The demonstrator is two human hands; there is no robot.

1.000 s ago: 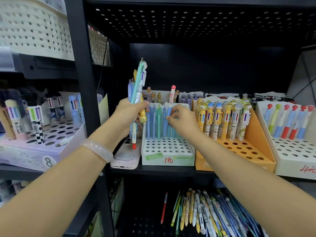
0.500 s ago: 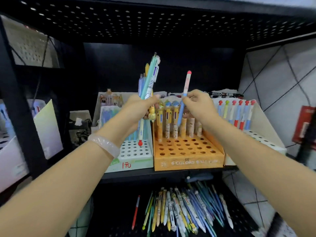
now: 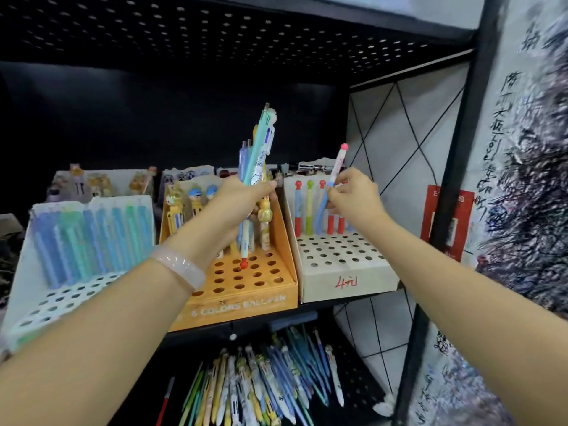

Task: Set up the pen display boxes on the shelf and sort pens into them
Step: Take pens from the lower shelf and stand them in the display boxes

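My left hand (image 3: 238,201) grips a bundle of mixed pens (image 3: 256,155), held upright over the orange display box (image 3: 246,298). My right hand (image 3: 353,196) pinches a single blue pen with a pink ball top (image 3: 336,162), tilted above the white display box (image 3: 344,279) on the right. That white box holds a back row of ball-topped pens (image 3: 309,210). A pale box of blue and green pens (image 3: 92,238) stands at the left of the shelf.
Several loose pens (image 3: 261,385) lie in a heap on the lower shelf. More boxes with figure-topped pens (image 3: 98,182) stand behind. A black shelf post (image 3: 445,210) and a patterned wall bound the right side. A perforated shelf hangs overhead.
My view has swung right. My right hand pulled the pink-topped pen out of the left box and carried it rightward over the white box. My left hand followed with its bundle.
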